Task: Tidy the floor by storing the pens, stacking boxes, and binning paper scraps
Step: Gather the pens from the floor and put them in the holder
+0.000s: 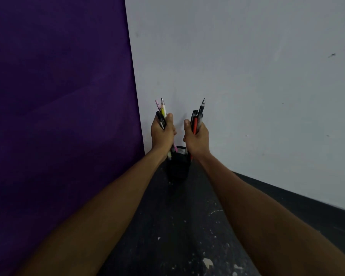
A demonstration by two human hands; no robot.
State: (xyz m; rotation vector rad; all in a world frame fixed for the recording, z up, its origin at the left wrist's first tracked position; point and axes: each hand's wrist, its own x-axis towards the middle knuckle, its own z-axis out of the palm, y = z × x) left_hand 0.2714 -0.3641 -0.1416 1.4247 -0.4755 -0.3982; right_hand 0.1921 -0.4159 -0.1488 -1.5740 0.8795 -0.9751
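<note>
My left hand (162, 134) grips a bundle of pens (162, 110), pink, yellow, white and black, with their tips up and their lower ends sticking out below the fist. My right hand (196, 139) grips a second bundle of pens (198, 117), black and red, also tips up. Both fists hover just above a black mesh pen holder (177, 165) that stands on the dark floor in the corner. The lower pen ends reach down to the holder's rim. No boxes or bins are in view.
A purple cloth (58, 116) hangs on the left and a pale grey wall (247, 86) rises on the right, meeting behind the holder. The dark floor (177, 226) carries white flecks and small paper scraps (208, 262) near the bottom edge.
</note>
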